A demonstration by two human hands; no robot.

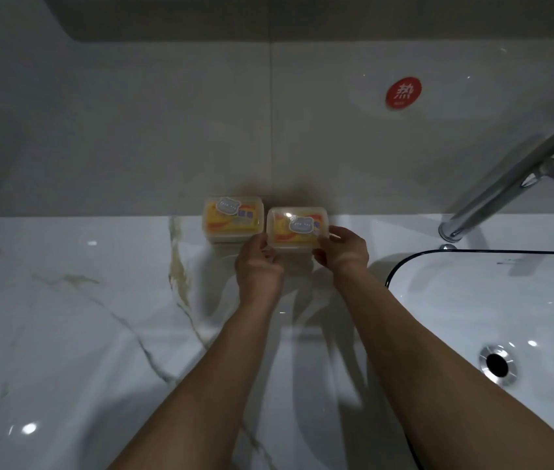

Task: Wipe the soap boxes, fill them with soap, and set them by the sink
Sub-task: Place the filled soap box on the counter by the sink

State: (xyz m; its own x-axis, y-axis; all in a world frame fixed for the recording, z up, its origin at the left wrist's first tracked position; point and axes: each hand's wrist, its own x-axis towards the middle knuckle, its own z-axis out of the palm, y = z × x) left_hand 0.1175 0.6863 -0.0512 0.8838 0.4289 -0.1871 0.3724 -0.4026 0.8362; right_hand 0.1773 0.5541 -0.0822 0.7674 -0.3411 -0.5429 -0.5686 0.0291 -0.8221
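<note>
- A bathroom vanity is shown, in dim light.
- A white sink (492,300) with a chrome drain (497,365) is set into the right side of a white marble-veined countertop (65,300).
- A chrome faucet (513,184) is mounted behind the basin.
- The wall (167,130) is faced with large pale tiles, and a round red hot-water sticker (403,93) is stuck above the faucet.

A round red sticker (403,93) on the wall tile (353,137) is showing one white character, 热, above a smaller line too tiny to read. Grey labels on the lids of both soap boxes (233,219) (297,227) are carrying print too blurred to read.
</note>
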